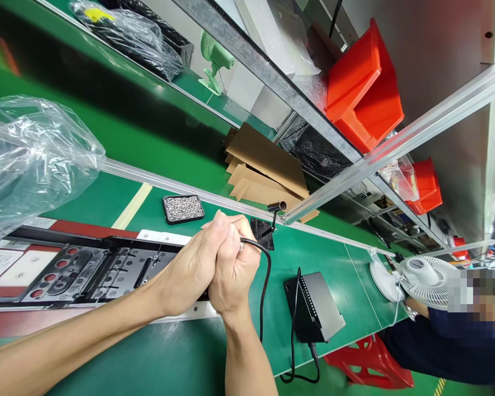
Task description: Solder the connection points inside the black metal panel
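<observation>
My left hand [192,269] and my right hand [234,278] are closed together, pressed against each other around one thing. From between the fingers comes a black cable [268,280], which bends down past my right wrist. The body of the corded thing is hidden inside both hands. Below and to the left of them lies a long black frame-like part [103,269] with ribs, holes and red showing through. It rests on a red-and-white fixture [25,267], and my forearm covers some of it.
Behind the hands are a black tray [184,209] of small metal pieces and a black stand [263,234] with a metal tube. A black box [313,305] with cables sits right. Cardboard sheets [268,165], clear plastic [45,143], a white fan [424,280] and a person [441,346] surround the bench.
</observation>
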Demonstrator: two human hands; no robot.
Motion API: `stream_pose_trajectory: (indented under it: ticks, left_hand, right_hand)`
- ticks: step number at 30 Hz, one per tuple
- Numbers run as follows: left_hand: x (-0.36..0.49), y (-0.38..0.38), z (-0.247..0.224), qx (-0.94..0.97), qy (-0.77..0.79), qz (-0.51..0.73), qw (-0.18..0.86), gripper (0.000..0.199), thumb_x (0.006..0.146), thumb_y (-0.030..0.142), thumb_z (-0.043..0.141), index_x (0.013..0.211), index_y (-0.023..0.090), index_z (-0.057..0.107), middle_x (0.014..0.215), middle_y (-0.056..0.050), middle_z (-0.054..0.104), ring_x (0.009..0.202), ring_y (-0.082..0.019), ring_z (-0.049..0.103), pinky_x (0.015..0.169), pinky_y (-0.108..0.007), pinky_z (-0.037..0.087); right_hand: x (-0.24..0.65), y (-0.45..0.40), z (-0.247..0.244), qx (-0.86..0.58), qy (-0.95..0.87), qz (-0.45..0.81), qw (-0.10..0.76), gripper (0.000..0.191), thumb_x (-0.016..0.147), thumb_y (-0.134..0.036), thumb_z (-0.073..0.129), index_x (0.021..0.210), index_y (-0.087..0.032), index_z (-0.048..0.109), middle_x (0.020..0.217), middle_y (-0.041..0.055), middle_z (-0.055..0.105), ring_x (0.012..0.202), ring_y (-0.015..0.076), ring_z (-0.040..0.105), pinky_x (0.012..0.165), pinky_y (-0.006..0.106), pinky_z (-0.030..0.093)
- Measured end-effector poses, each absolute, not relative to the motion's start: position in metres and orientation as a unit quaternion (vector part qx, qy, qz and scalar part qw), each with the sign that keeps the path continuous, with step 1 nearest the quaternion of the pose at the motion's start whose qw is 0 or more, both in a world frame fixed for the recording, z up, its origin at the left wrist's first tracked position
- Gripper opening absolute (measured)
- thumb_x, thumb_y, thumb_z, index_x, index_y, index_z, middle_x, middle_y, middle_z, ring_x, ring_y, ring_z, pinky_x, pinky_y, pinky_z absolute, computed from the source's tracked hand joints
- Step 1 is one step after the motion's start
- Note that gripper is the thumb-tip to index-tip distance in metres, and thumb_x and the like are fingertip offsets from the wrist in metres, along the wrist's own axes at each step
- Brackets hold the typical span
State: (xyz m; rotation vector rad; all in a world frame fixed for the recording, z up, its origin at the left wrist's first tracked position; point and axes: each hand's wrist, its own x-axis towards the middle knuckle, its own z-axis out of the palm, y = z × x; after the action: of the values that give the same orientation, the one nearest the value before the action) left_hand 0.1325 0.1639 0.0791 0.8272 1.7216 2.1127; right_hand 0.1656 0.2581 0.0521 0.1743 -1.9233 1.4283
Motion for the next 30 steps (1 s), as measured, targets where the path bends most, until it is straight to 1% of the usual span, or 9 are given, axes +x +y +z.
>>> stream_pose_trajectory:
  ticks: [6,10,16,20,26,30]
  left_hand:
    - [0.1313,0.1602,0.0803,0.297,0.594,0.734,0.142,0.06,0.12,0.058,0.032,0.079,0.024,0.058,0.081,-0.003,0.062,0.078,-0.02,0.058,0.079,-0.033,0.055]
    - [0.132,0.1591,0.0783,0.293,0.592,0.737,0.145,0.061,0.121,0.057,0.031,0.08,0.023,0.061,0.083,-0.004,0.065,0.079,-0.021,0.06,0.081,-0.033,0.057]
    - [0.1334,0.1566,0.0761,0.303,0.581,0.74,0.153,0.061,0.121,0.059,0.03,0.082,0.024,0.062,0.085,-0.005,0.064,0.081,-0.022,0.061,0.081,-0.035,0.057]
    - [0.1331,0.1571,0.0764,0.309,0.583,0.736,0.151,0.063,0.121,0.061,0.026,0.082,0.024,0.06,0.085,-0.005,0.061,0.08,-0.022,0.058,0.079,-0.035,0.056]
    - [0.1318,0.159,0.0743,0.332,0.563,0.744,0.14,0.062,0.124,0.055,0.025,0.085,0.022,0.059,0.086,-0.002,0.059,0.08,-0.018,0.056,0.079,-0.03,0.054]
    - [0.1314,0.1596,0.0747,0.337,0.558,0.746,0.136,0.064,0.125,0.056,0.023,0.084,0.021,0.058,0.086,-0.003,0.058,0.08,-0.017,0.055,0.078,-0.031,0.054]
  right_hand:
    - [0.1639,0.2563,0.0557,0.088,-0.756,0.528,0.377,0.026,0.118,-0.032,0.058,0.096,-0.022,0.068,0.09,0.0006,0.071,0.081,0.0149,0.065,0.078,0.033,0.053]
    - [0.1641,0.2556,0.0546,0.085,-0.758,0.522,0.382,0.026,0.118,-0.032,0.058,0.097,-0.022,0.069,0.092,0.0009,0.071,0.082,0.015,0.066,0.078,0.033,0.053]
    - [0.1647,0.2548,0.0552,0.089,-0.766,0.504,0.39,0.025,0.118,-0.031,0.058,0.097,-0.022,0.069,0.092,0.0008,0.072,0.082,0.0152,0.067,0.078,0.033,0.052]
    - [0.1649,0.2538,0.0572,0.091,-0.768,0.5,0.391,0.026,0.118,-0.031,0.057,0.097,-0.022,0.069,0.091,0.0016,0.071,0.081,0.0159,0.067,0.077,0.034,0.053]
    - [0.1641,0.2547,0.0553,0.094,-0.771,0.489,0.397,0.027,0.119,-0.032,0.057,0.096,-0.023,0.067,0.09,0.001,0.071,0.08,0.0156,0.067,0.077,0.033,0.053]
    - [0.1638,0.2547,0.055,0.091,-0.771,0.489,0.399,0.029,0.118,-0.032,0.057,0.093,-0.022,0.067,0.09,0.0014,0.071,0.08,0.0154,0.067,0.076,0.033,0.053]
